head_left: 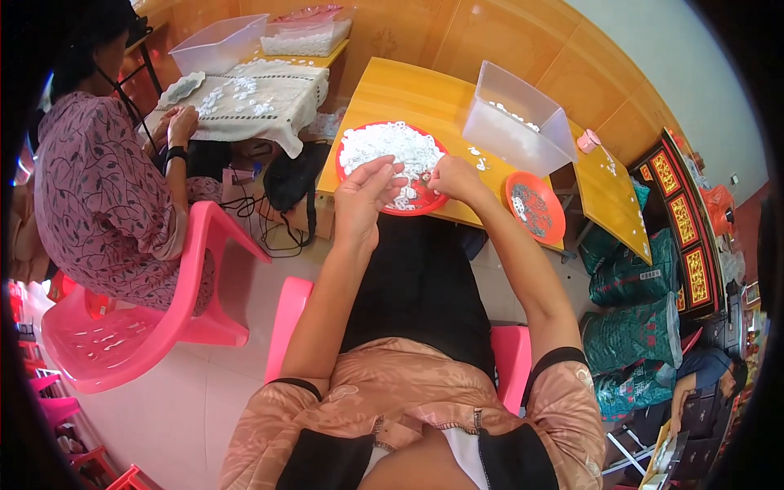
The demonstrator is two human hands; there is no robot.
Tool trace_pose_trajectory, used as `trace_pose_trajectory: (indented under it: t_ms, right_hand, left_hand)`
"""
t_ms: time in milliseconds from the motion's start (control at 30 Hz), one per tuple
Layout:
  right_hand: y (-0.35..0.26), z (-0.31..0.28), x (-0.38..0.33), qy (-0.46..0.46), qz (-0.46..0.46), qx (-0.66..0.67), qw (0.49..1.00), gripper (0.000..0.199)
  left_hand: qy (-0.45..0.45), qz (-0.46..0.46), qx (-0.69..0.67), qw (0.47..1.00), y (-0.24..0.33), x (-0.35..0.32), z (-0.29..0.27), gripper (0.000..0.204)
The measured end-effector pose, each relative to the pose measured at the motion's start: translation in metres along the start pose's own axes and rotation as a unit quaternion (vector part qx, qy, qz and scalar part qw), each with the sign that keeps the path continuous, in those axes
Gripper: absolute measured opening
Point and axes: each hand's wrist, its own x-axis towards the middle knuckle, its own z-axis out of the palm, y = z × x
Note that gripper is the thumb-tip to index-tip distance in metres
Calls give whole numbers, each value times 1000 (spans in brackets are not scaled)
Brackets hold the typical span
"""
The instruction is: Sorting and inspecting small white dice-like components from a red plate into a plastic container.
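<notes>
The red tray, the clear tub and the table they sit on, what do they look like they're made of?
The red tray looks like moulded plastic: even colour, thin glossy rim. The clear tub is probably translucent plastic, since small white pieces show through its frosted walls. The table seems to be lacquered wood or a wood-look laminate, yellow and smooth with a soft sheen; which of the two cannot be told.

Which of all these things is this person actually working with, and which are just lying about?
In use:
- large red round plate heaped with small white rings
- left hand and right hand over that plate, fingers pinched
- small red plate holding darker pieces
- clear plastic tub on the yellow wooden table

Lying about:
- green sacks
- empty pink plastic chair
- black bag
</notes>
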Motion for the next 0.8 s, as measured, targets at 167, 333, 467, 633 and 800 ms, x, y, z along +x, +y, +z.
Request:
trace_pose_trajectory:
  t_ms: [167,333,467,633,800]
  right_hand:
    - [3,1,-2,-12,-9,10,1000,14]
    - [0,7,-5,-64,-28,-3,998,14]
    - [-7,8,-4,-43,-29,-43,998,15]
    - [-10,10,-7,-53,-43,-22,997,17]
    - [-13,6,-24,54,-74,102,991,25]
  left_hand:
    - [12,28,-11,999,3,3,-4,26]
    - [18,30,-18,999,6,4,-4,26]
    - [12,26,-23,999,5,3,-2,26]
    - [12,43,-24,999,1,3,-3,25]
    - [18,4,9,1000,0,-4,3,25]
